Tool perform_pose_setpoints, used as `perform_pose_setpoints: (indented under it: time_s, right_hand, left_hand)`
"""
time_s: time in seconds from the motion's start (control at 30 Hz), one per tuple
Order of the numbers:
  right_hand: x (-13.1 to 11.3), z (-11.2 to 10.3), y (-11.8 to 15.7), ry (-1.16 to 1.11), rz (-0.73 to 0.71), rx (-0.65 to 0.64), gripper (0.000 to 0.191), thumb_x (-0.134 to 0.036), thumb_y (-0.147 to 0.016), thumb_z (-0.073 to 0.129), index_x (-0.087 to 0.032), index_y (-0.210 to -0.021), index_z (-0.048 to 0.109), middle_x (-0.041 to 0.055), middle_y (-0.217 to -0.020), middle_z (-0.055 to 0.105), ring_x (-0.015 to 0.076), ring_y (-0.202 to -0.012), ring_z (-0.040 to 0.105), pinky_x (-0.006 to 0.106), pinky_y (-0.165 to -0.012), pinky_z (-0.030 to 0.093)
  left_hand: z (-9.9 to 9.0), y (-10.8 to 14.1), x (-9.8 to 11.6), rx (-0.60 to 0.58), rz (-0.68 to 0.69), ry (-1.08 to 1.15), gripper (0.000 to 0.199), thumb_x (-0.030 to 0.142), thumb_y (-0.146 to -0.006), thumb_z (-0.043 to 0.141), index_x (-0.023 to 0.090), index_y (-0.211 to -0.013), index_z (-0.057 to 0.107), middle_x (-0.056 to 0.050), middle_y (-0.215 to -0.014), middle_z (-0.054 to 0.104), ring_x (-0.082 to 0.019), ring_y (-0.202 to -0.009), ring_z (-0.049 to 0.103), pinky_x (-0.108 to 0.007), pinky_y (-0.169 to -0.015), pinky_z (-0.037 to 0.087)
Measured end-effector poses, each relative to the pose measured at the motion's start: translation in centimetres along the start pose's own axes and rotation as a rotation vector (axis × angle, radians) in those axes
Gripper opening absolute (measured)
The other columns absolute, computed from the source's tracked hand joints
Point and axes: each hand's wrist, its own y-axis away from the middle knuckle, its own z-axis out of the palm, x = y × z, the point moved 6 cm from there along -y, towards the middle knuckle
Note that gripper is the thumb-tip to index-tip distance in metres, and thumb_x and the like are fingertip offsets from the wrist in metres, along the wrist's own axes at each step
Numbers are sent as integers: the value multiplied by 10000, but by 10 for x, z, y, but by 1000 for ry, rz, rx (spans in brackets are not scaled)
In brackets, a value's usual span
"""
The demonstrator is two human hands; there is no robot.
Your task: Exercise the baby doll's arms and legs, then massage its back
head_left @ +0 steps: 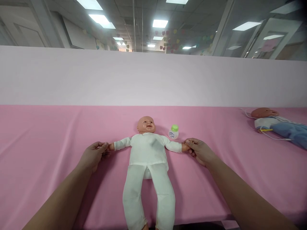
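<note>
A baby doll (148,159) in a white top and white trousers lies on its back on the pink sheet (48,153), head away from me, arms spread out sideways. My left hand (92,156) pinches the doll's hand on the left side. My right hand (200,151) grips the doll's other hand. A small white bottle with a green cap (174,131) stands just beyond the doll's arm on the right, close to my right hand.
A second doll (275,123) in blue and white clothes, with a thin white cord near it, lies at the far right of the sheet. A pale pink partition (144,76) rises behind the surface. The front edge runs just below the doll's feet.
</note>
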Motion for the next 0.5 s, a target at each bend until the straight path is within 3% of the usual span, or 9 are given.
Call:
perform_pose_setpoints:
  time_s: [0.1, 0.27, 0.4, 0.5]
  right_hand:
    - [1, -2, -1, 14, 1, 51, 524, -676, -747, 831, -186, -917, 756, -16, -651, 519, 125, -617, 404, 280, -563, 309]
    - [4, -6, -3, -41, 24, 87, 468, -573, -819, 816, -209, -1109, 768, 19, -782, 590, 148, -659, 459, 289, -564, 370]
    - [6, -4, -2, -124, 76, -12, 391, -431, -810, 861, -252, -1147, 778, 40, -905, 661, 158, -727, 519, 292, -630, 461]
    - [3, 0, 1, -161, 70, -106, 401, -415, -793, 887, -276, -1154, 783, 57, -1090, 705, 167, -836, 572, 292, -733, 510]
  left_hand:
    - [0, 0, -1, 33, -23, 15, 424, 525, -669, 887, 183, -869, 737, -43, -752, 734, -193, -671, 693, -299, -635, 596]
    - [3, 1, 0, 33, -68, 57, 299, 343, -677, 852, 176, -907, 757, -82, -838, 776, -207, -730, 736, -306, -695, 623]
    - [3, 0, -1, 12, -97, 102, 326, 248, -634, 861, 170, -936, 763, -102, -913, 791, -210, -789, 751, -304, -762, 630]
    - [2, 0, -1, -12, -67, 65, 390, 304, -604, 911, 178, -943, 765, -91, -900, 790, -210, -785, 738, -292, -730, 619]
